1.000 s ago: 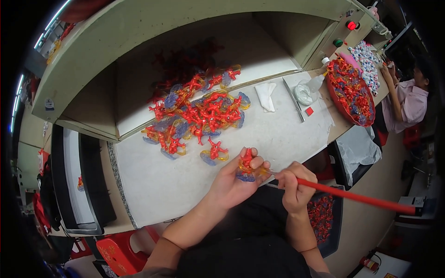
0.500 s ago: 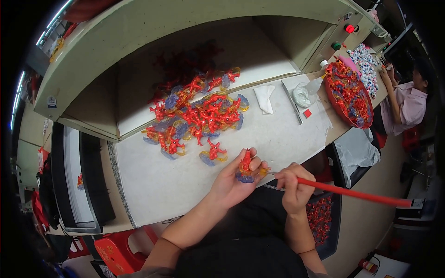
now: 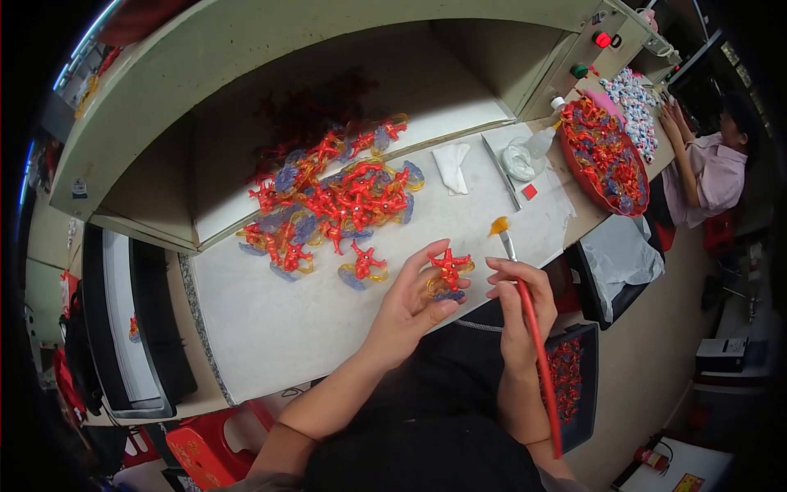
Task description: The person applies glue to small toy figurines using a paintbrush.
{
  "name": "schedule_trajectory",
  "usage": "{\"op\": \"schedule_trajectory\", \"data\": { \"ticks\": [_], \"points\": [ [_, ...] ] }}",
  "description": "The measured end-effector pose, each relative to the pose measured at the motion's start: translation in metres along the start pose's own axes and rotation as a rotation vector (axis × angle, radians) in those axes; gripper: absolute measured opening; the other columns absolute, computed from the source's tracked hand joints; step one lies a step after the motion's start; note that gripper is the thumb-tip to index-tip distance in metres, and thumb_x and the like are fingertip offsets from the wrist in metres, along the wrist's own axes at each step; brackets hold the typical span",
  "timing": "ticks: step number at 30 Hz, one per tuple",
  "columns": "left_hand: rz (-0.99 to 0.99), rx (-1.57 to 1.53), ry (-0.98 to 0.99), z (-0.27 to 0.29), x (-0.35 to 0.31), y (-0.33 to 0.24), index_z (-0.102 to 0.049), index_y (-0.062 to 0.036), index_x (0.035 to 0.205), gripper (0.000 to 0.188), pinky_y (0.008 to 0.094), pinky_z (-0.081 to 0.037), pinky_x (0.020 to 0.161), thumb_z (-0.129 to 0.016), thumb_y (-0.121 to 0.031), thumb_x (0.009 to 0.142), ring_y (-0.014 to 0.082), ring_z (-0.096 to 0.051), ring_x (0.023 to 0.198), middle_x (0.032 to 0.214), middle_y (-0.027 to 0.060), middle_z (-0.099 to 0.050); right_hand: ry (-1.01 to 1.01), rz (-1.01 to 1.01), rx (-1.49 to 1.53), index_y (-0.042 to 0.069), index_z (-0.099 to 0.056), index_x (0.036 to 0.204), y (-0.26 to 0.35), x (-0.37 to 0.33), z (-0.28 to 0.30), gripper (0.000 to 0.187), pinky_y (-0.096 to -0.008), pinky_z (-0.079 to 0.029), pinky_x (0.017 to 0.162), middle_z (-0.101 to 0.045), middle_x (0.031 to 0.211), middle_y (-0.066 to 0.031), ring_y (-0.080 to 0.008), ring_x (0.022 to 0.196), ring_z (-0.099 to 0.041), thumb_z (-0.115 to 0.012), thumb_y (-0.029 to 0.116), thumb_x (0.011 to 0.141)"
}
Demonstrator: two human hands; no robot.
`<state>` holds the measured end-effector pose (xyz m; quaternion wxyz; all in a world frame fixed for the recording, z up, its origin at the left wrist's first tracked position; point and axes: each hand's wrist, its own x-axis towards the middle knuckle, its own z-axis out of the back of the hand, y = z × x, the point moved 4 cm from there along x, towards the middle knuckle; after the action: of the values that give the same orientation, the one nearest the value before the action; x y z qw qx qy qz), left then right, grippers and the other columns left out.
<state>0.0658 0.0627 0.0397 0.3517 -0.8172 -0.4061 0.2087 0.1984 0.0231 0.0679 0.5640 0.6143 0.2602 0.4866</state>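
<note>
The likeliest trouble, to my eye, is a slip: the left hand (image 3: 402,310) has its grip pinching a red figurine (image 3: 449,264) out at the thumb and fingertips, so a small roll of the fingers could let it turn or drop. Near the middle of the frame, just right of centre, it sits by the near edge of the bench (image 3: 287,348), and a fall there could end on the dark clothing (image 3: 410,426) at lower centre rather than on the white surface.

The second risk comes from the right hand (image 3: 525,307), whose grip is closed around the handle of a red brush (image 3: 539,361). Its yellowish bristles (image 3: 498,226) point up and left, apart from the figurine but near it; a careless swing could brush the wrong spot or touch the left fingers (the long handle, slanting to the lower right, could also catch on the forearm).

As for placement, the figurine lies to the right of the left palm, its red body upward and its purple base (image 3: 448,295) low, close to the thumb. Which fingers bear its weight from behind I cannot fairly tell at this size. A similar loose figurine (image 3: 362,264) lies left of that hand, below the heap (image 3: 348,201).
</note>
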Motion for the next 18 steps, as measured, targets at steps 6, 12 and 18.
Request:
{"op": "schedule_trajectory", "data": {
  "ticks": [6, 12, 18],
  "points": [
    [-0.429, 0.955, -0.025, -0.009, -0.005, -0.005, -0.038, -0.0041, 0.121, 0.057, 0.0297, -0.043, 0.082, -0.062, 0.003, 0.069, 0.0234, -0.050, 0.100, 0.119, 0.0125, -0.045, 0.101, 0.031, 0.050, 0.000, -0.049, 0.103, 0.005, 0.003, -0.014, 0.034, -0.0224, -0.046, 0.069, -0.057, 0.101, -0.0105, -0.0127, 0.080, -0.056, -0.061, -0.005, 0.071],
    [-0.657, 1.097, -0.060, -0.011, -0.006, -0.001, -0.035, -0.0052, 0.123, 0.065, 0.0308, -0.044, 0.080, -0.066, 0.001, 0.066, 0.0257, -0.051, 0.096, 0.118, 0.0129, -0.045, 0.038, -0.127, 0.242, -0.003, -0.049, 0.097, -0.006, 0.001, -0.012, 0.022, -0.0238, -0.047, 0.073, -0.059, 0.094, -0.0137, -0.0150, 0.084, -0.058, -0.055, -0.006, 0.076],
    [-0.155, 0.376, -0.052, -0.004, -0.003, 0.005, -0.023, -0.0063, 0.130, 0.072, 0.0283, -0.043, 0.081, -0.063, 0.002, 0.070, 0.0150, -0.050, 0.095, 0.116, 0.0122, -0.047, -0.001, -0.200, 0.496, -0.003, -0.046, 0.097, -0.016, 0.004, -0.009, 0.021, -0.0269, -0.046, 0.077, -0.059, 0.093, -0.0162, -0.0187, 0.088, -0.057, -0.051, -0.007, 0.077]
  ]
}}
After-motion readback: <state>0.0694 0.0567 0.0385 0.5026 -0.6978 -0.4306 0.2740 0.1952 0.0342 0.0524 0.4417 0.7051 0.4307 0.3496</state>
